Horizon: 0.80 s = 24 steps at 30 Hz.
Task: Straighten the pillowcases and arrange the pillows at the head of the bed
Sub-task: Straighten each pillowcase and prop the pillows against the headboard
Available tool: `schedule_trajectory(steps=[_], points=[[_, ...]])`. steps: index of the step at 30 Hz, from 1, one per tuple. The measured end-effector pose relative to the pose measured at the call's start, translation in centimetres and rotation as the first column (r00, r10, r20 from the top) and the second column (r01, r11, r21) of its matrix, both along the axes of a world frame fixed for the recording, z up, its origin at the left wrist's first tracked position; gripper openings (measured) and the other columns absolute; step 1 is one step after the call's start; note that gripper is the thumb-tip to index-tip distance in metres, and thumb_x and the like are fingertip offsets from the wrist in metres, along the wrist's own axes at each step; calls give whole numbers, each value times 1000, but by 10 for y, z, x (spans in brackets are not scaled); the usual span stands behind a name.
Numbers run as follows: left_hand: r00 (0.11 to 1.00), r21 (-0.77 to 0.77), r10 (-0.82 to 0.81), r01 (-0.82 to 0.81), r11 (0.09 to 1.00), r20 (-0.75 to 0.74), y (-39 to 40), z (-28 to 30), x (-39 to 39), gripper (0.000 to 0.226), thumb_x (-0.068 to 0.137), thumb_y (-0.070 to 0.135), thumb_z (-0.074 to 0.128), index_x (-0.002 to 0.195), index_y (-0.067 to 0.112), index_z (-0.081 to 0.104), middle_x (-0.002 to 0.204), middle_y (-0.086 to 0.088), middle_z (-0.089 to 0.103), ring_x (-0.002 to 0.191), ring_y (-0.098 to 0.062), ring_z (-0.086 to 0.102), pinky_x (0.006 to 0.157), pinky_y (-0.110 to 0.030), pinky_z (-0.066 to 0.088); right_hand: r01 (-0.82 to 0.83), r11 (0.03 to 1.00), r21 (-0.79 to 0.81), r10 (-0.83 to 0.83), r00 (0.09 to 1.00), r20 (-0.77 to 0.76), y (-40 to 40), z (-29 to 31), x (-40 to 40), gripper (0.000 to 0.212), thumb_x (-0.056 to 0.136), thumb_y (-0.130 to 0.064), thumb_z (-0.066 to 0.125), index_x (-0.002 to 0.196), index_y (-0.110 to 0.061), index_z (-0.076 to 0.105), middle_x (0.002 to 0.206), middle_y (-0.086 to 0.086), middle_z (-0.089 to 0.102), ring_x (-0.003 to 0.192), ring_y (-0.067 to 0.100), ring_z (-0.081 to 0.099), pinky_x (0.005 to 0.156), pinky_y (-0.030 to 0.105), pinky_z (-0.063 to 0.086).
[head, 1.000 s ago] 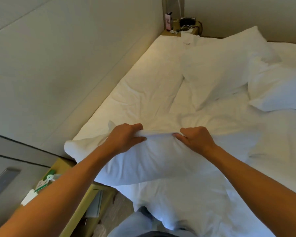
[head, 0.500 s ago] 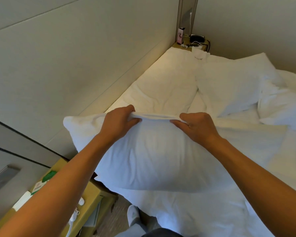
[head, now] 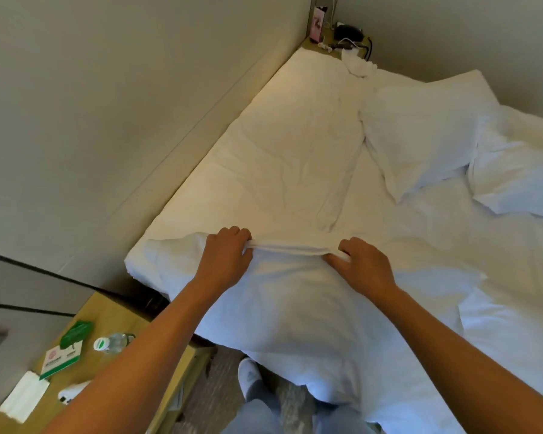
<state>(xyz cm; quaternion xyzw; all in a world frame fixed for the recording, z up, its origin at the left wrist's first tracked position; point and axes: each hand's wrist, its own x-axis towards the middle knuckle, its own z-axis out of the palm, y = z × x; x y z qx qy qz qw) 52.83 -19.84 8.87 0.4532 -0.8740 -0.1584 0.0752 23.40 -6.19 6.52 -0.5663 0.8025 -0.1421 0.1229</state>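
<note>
A white pillow [head: 282,308] lies across the near corner of the bed [head: 295,145], next to the padded headboard wall. My left hand [head: 224,258] and my right hand [head: 362,266] both pinch the far edge of its pillowcase, which is pulled into a tight ridge between them. A second white pillow [head: 420,133] lies crooked further along the bed. A third pillow [head: 521,180] rests at the right edge of the view.
A wooden nightstand [head: 113,311] at lower left carries a water bottle [head: 112,342], a green leaflet [head: 61,360] and a tissue [head: 24,399]. A far nightstand [head: 336,42] holds a phone and cables. The headboard wall [head: 138,120] runs along the left. My slippered foot [head: 250,375] stands beside the bed.
Both hands lifted the pillow up off the bed, then brought it back down onto the near corner. They kept their grip on the pillowcase edge throughout.
</note>
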Motion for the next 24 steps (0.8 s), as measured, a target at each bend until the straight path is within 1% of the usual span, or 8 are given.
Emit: schedule_trajectory(steps=[3,5,8,12,15,20,23,24], points=[[1000,-16,-11,11,1000,1,-12,4,-3,13,97,26,59,106,17,64,97,-1,64,90,-27,60,77,-38,35,-26,1000,10,27,995,-96,4,7,-15,51,86,-81,46,75,-33,58,79,-11,53,74,16,52,57,30,40],[999,-37,-10,11,999,32,-18,6,-7,13,97,26,58,106,19,64,99,1,65,90,-26,60,79,-38,35,-21,1000,16,23,987,-156,9,13,-27,63,88,-83,44,82,-26,71,85,-6,63,79,18,56,66,35,50],[997,-46,-6,10,999,79,-27,11,-15,11,98,25,57,105,20,63,98,0,65,90,-26,59,81,-38,37,9,998,56,3,980,-198,14,23,-43,70,90,-85,42,88,-24,77,93,-4,70,84,19,59,72,36,53],[998,25,-4,2,1000,67,-34,19,-23,15,99,23,57,108,15,65,102,-5,62,95,-26,57,75,-42,51,-44,992,116,62,986,-155,16,23,-61,53,91,-72,58,97,-23,77,103,-2,70,89,21,62,79,36,50],[995,56,9,-15,998,96,-37,21,-29,22,101,27,57,115,13,68,108,-7,61,103,-25,55,75,-39,54,-48,993,107,54,997,-52,12,18,-71,35,95,-56,65,98,-22,75,106,-2,69,91,25,66,88,40,48],[988,82,61,-74,994,144,-42,21,-38,24,99,28,61,113,13,73,102,-4,58,100,-23,54,73,-37,52,37,999,-24,-35,998,51,1,8,-85,25,95,-44,71,88,-21,65,81,-1,64,74,28,60,77,34,42],[981,23,75,-80,997,181,-46,26,-47,24,101,28,59,113,14,75,98,-2,60,99,-22,55,71,-37,51,60,994,-93,-51,994,98,-3,10,-87,26,100,-38,67,84,-22,54,70,-5,53,70,24,52,84,29,41],[977,9,78,-81,997,197,-48,27,-50,25,102,28,58,112,15,75,96,-1,60,98,-22,55,70,-37,51,67,993,-101,-54,990,127,-4,10,-87,26,101,-37,64,84,-22,51,70,-5,52,69,23,52,80,30,44]])
